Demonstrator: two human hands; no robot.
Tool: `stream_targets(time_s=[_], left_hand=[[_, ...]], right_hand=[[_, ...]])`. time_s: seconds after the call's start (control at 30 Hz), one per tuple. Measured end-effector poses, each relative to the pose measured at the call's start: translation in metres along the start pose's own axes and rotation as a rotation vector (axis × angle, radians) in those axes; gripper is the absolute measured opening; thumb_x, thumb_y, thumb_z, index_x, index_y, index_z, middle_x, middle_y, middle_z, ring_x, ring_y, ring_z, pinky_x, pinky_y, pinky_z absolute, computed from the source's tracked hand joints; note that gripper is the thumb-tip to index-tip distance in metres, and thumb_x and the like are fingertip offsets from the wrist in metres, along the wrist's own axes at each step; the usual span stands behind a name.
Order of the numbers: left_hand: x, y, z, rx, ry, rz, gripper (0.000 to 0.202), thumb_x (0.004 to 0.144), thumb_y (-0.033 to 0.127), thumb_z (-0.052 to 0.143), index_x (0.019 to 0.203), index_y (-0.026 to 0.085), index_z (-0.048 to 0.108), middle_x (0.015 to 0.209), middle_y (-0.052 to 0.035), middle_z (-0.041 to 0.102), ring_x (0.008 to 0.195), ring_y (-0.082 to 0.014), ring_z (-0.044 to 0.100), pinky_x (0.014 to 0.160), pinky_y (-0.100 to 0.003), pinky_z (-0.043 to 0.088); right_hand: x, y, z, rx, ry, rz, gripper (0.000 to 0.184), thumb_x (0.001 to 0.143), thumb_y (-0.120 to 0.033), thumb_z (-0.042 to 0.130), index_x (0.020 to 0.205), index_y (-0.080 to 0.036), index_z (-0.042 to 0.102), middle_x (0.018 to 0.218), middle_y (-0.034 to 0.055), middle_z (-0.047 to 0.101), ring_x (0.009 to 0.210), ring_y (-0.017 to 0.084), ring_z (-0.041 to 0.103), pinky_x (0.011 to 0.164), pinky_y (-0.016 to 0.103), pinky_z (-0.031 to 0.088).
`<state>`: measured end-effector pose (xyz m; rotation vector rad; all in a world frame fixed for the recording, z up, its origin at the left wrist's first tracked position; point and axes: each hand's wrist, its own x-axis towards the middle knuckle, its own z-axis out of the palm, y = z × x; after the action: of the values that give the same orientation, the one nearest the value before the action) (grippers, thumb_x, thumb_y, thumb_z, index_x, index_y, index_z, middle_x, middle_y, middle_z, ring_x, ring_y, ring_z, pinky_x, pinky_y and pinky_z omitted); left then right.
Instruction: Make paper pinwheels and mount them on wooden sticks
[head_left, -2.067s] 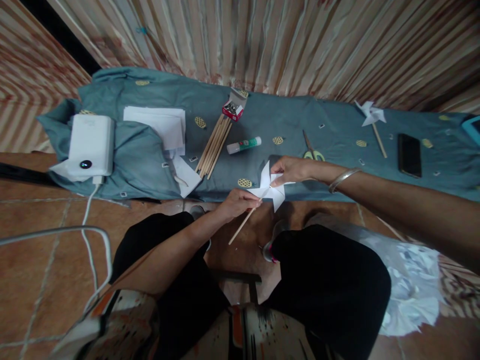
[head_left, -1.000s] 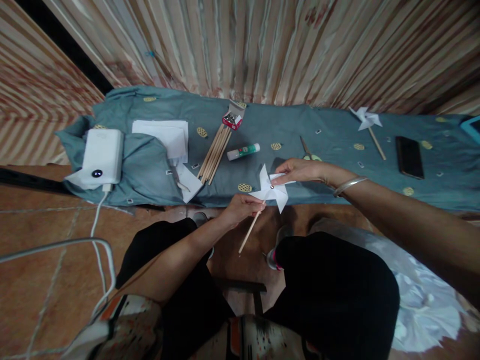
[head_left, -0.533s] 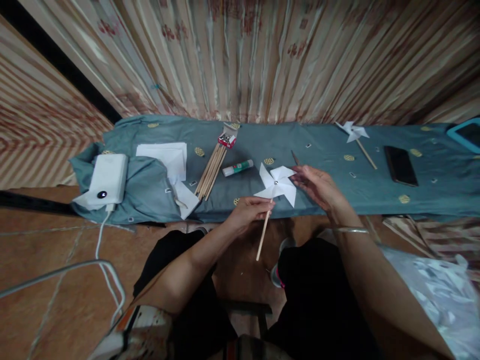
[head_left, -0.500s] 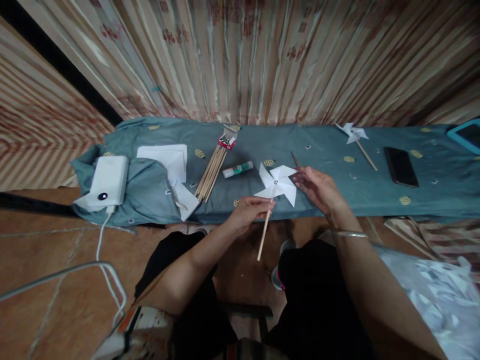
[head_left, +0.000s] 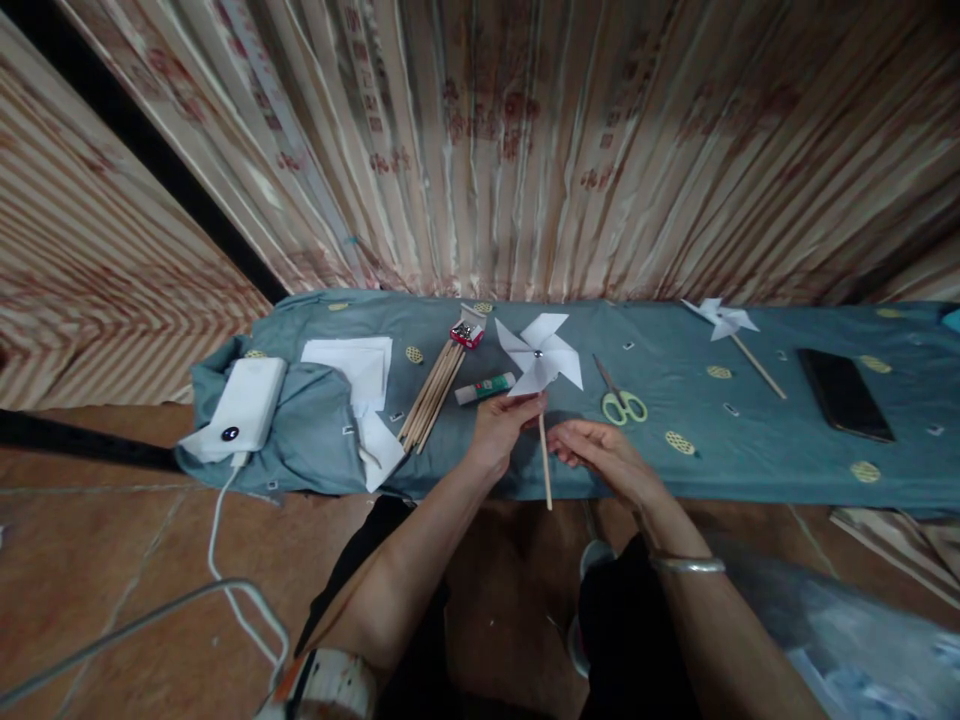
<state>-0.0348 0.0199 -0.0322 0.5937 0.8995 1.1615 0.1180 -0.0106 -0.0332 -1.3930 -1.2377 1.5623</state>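
My left hand [head_left: 501, 428] pinches a white paper pinwheel [head_left: 538, 356] by its wooden stick, just under the blades. A shiny pin head sits at the pinwheel's centre, and the stick points down past the fingers. Beside the lower stick is my right hand [head_left: 596, 452], its fingers loosely curled and slightly apart, with nothing visible in them. Scissors [head_left: 622, 404] with yellow-green handles lie on the cloth beyond my right hand. A glue stick [head_left: 485, 388] lies just behind my left hand.
Wooden sticks [head_left: 433, 395] lie beside a small red box of pins [head_left: 467, 330]. White paper sheets [head_left: 352, 362] and a white power bank [head_left: 251, 400] with a cable are at left. Another pinwheel [head_left: 724, 320] and a black phone [head_left: 844, 393] rest at right on the green cloth [head_left: 675, 345].
My right hand has let go of the scissors, which now lie on the cloth, and has moved left and nearer to the pinwheel's stick. The view has tilted up.
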Motion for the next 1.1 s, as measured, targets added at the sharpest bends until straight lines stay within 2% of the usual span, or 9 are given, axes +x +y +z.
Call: stream_targets(time_s=[0.1,0.2,0.53,0.73,0.83,0.9,0.97,1.1], left_hand=[[0.004,0.000,0.001,0.022,0.032,0.034,0.034,0.045,0.035,0.089,0.070,0.016,0.077,0.074,-0.0038,0.072,0.071,-0.0127,0.058,0.069,-0.025,0.043],[0.007,-0.001,0.001,0.028,0.046,0.034,0.035,0.043,0.035,0.089,0.069,0.015,0.077,0.072,-0.0033,0.071,0.068,-0.0117,0.056,0.066,-0.024,0.041],[-0.010,-0.014,0.003,0.052,0.042,-0.034,0.042,0.044,0.039,0.090,0.075,0.014,0.077,0.063,-0.0008,0.067,0.056,-0.0099,0.053,0.054,-0.024,0.037],[-0.021,-0.012,0.012,-0.001,0.074,-0.010,0.040,0.042,0.030,0.090,0.077,0.014,0.077,0.070,-0.0033,0.071,0.065,-0.0121,0.059,0.067,-0.026,0.044],[-0.021,-0.011,0.014,-0.008,0.086,-0.008,0.039,0.041,0.028,0.091,0.075,0.014,0.077,0.069,-0.0031,0.071,0.064,-0.0117,0.058,0.066,-0.026,0.045],[-0.019,-0.013,0.014,-0.024,0.089,-0.005,0.039,0.042,0.028,0.090,0.075,0.014,0.077,0.069,-0.0026,0.070,0.063,-0.0108,0.058,0.066,-0.026,0.045],[-0.017,-0.017,0.014,-0.045,0.106,-0.011,0.038,0.042,0.028,0.090,0.075,0.015,0.077,0.070,-0.0021,0.070,0.064,-0.0098,0.058,0.066,-0.024,0.045],[-0.014,-0.028,0.015,-0.020,0.094,-0.074,0.038,0.042,0.029,0.091,0.074,0.015,0.078,0.067,-0.0022,0.070,0.061,-0.0080,0.057,0.065,-0.022,0.045]], right_hand=[[0.003,0.003,0.006,0.002,-0.081,0.015,0.044,0.061,-0.059,0.079,0.074,-0.018,0.072,0.069,0.0021,0.070,0.057,0.009,0.052,0.057,0.024,0.041],[0.006,0.005,0.008,0.023,-0.108,0.007,0.042,0.061,-0.057,0.080,0.071,-0.018,0.071,0.066,0.0008,0.069,0.055,0.008,0.050,0.056,0.024,0.040],[0.004,0.003,0.007,0.090,-0.102,0.003,0.042,0.055,-0.057,0.083,0.066,-0.018,0.069,0.063,-0.0004,0.068,0.053,0.008,0.050,0.054,0.024,0.039],[-0.002,-0.004,0.005,0.080,-0.100,-0.049,0.040,0.060,-0.055,0.081,0.066,-0.018,0.069,0.064,-0.0006,0.067,0.054,0.007,0.048,0.054,0.023,0.038],[-0.003,-0.007,0.001,0.063,-0.125,-0.068,0.041,0.060,-0.057,0.080,0.066,-0.018,0.070,0.062,-0.0008,0.066,0.053,0.007,0.049,0.054,0.023,0.038],[-0.002,-0.008,-0.010,0.033,-0.131,-0.052,0.043,0.059,-0.059,0.079,0.067,-0.017,0.071,0.064,0.0005,0.068,0.053,0.008,0.050,0.053,0.023,0.038],[0.000,-0.008,-0.029,-0.005,-0.069,-0.030,0.045,0.058,-0.061,0.079,0.067,-0.017,0.071,0.064,0.0023,0.070,0.053,0.008,0.050,0.052,0.023,0.038],[0.008,-0.006,-0.068,0.054,0.393,-0.132,0.047,0.051,-0.062,0.083,0.061,-0.018,0.070,0.060,0.0019,0.069,0.051,0.008,0.048,0.051,0.022,0.037]])
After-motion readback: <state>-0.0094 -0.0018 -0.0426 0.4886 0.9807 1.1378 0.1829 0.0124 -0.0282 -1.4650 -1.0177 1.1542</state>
